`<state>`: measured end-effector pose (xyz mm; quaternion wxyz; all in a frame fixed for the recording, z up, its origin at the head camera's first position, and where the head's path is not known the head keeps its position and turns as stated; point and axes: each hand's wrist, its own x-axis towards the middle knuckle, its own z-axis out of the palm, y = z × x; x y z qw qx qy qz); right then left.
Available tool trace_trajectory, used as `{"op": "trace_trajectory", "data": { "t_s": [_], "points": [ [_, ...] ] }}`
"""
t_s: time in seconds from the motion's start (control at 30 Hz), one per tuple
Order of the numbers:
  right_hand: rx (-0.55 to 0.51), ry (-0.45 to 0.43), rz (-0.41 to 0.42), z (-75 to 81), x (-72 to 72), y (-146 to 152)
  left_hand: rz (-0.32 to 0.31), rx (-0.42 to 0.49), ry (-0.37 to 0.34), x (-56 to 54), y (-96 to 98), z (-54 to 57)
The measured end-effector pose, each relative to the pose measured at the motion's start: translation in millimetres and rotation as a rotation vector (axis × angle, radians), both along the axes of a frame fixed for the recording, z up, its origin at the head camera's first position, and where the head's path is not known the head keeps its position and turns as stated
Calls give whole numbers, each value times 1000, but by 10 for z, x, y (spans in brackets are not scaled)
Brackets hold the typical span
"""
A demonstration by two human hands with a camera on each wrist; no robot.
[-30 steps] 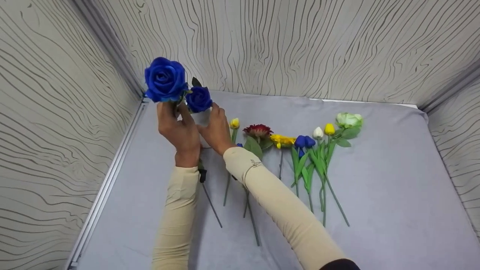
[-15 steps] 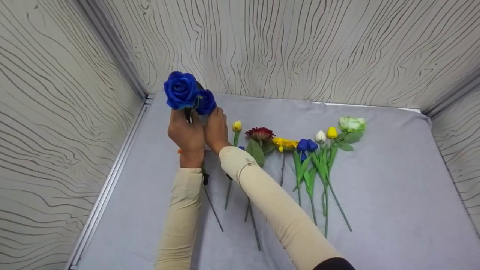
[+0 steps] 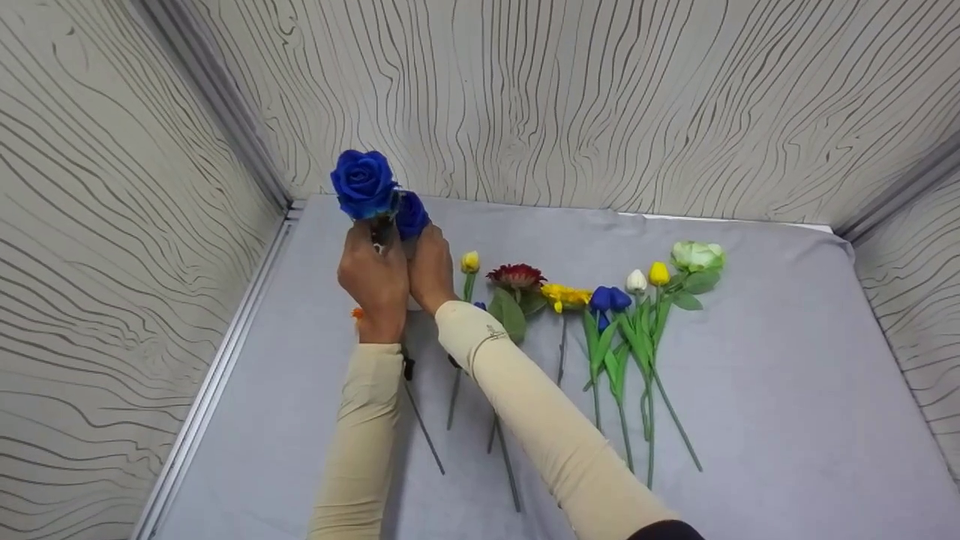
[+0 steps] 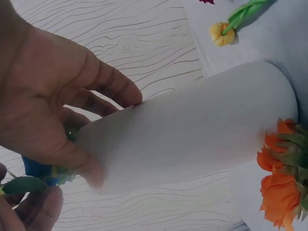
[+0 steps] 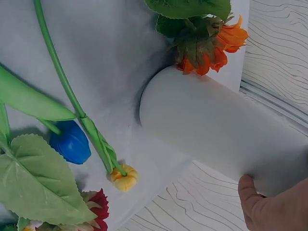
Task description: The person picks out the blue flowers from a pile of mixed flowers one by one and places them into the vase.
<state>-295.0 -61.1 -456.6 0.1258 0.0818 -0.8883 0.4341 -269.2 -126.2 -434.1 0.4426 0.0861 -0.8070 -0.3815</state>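
A tall white vase (image 4: 192, 125) stands on the cloth, mostly behind my hands in the head view. My left hand (image 3: 373, 279) grips it near the rim, thumb and fingers on opposite sides in the left wrist view. Over the rim rise a large blue rose (image 3: 363, 184) and a smaller blue rose (image 3: 412, 216). My right hand (image 3: 432, 266) is at the smaller rose. Its fingertips curl beside the rose's leaf (image 4: 25, 185) in the left wrist view, seeming to pinch the rose. One right finger (image 5: 248, 190) touches the vase in the right wrist view.
An orange flower (image 5: 211, 50) lies against the vase's base. Right of the hands lie a yellow tulip (image 3: 469, 262), a red flower (image 3: 517, 275), a yellow flower (image 3: 566, 296), blue tulips (image 3: 609, 298), a white tulip (image 3: 636, 281) and a pale green rose (image 3: 697, 256). Patterned panels (image 3: 562, 97) stand behind.
Both hands have come closer together and moved slightly right and down with the blue roses. The large rose now sits nearer the smaller one. The orange flower has come into sight beside the left wrist.
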Motion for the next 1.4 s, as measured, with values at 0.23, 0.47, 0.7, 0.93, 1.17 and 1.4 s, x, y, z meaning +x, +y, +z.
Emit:
{"op": "trace_trajectory", "data": {
  "t_s": [0.23,0.47,0.7,0.93,1.17,1.4],
  "points": [
    [-22,-60,0,-8,4,14,41,-33,-9,-46,-1,-89],
    [10,-35,13,5,9,57,92,-20,-48,-130,18,-148],
    [29,-49,13,28,5,78,120,-52,-88,-184,8,-148],
    [27,-63,17,12,-12,77,96,-9,-229,-210,-63,-244],
    [5,-49,38,-14,-15,65,67,38,-319,-192,-129,-243],
    [3,-28,24,-17,-44,84,29,101,-350,-174,-120,-198]
  ]
}}
